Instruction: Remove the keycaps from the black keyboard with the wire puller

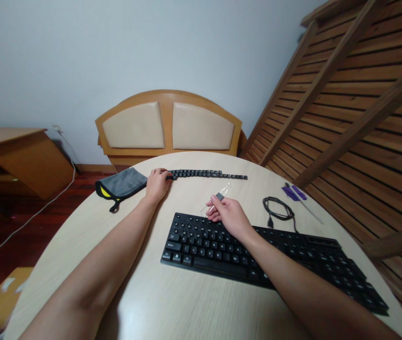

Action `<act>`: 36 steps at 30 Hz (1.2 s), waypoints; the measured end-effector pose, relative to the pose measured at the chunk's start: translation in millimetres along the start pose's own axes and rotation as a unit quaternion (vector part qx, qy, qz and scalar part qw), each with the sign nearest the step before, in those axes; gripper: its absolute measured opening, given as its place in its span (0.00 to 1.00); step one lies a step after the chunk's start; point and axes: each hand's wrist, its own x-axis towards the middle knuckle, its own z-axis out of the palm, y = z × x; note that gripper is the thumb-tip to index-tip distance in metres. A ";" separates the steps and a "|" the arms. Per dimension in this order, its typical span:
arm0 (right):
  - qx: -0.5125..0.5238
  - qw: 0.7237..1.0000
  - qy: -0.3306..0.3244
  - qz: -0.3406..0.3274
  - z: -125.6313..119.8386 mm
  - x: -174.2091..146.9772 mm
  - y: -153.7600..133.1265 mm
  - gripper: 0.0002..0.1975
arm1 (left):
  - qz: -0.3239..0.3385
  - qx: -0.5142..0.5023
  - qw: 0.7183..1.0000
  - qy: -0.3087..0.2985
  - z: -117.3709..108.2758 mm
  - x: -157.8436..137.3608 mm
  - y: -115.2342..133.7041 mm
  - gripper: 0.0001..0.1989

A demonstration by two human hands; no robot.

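Note:
Loose black keycaps [201, 173] stand in rows near the far side of the round table. My left hand [157, 185] is at the left end of these rows, its fingertips closed on a keycap [171, 178]. Above the top edge of a black keyboard [218, 257], my right hand [231, 215] is closed around a wire keycap puller [219, 196] with a dark grey middle. Its thin metal loops point away from me. The keyboard lies slanted in front of me, partly covered by my right forearm, and its upper left part shows gaps in the top row.
A grey cloth pouch [124, 184] with yellow lining lies left of my left hand. To the right are a coiled black cable [277, 210] and a purple brush-like tool [295, 192] with a thin handle. A wooden headboard [168, 123] stands behind the table [158, 302].

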 end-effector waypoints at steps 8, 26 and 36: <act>-0.004 1.000 -0.004 -0.013 -0.9 1.0 3.0 0.21 | -0.012 0.007 1.000 0.001 -0.6 1.0 2.4 0.08; -0.005 1.000 0.003 0.002 1.1 -0.3 0.3 0.19 | 0.017 -0.003 1.000 -0.010 1.2 4.1 3.8 0.10; -0.007 1.000 -0.002 -0.007 0.3 -0.7 1.4 0.21 | 0.006 -0.018 1.000 -0.013 1.0 3.7 3.8 0.10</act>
